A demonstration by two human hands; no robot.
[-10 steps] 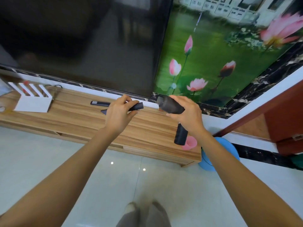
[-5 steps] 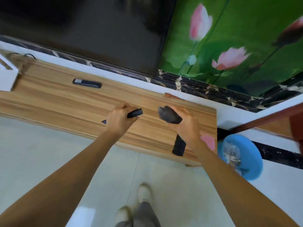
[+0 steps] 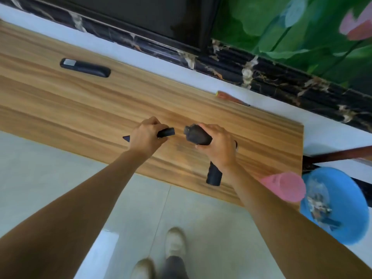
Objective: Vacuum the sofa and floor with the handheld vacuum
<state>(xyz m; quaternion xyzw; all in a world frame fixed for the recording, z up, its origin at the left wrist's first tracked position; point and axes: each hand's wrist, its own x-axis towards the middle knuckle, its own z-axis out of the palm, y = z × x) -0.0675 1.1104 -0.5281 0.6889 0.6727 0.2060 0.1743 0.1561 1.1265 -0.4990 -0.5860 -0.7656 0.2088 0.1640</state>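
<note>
The camera view is tilting further down, pushing the dark television screen almost out of frame. The white router stand is leaving view, while a reddish-handled screwdriver is appearing on the wooden cabinet top.

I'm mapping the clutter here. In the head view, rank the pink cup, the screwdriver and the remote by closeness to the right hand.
From the right hand:
1. Pink cup, lower right, at the cabinet's end.
2. Screwdriver, beyond it, by the wall.
3. Remote, far left.
</note>
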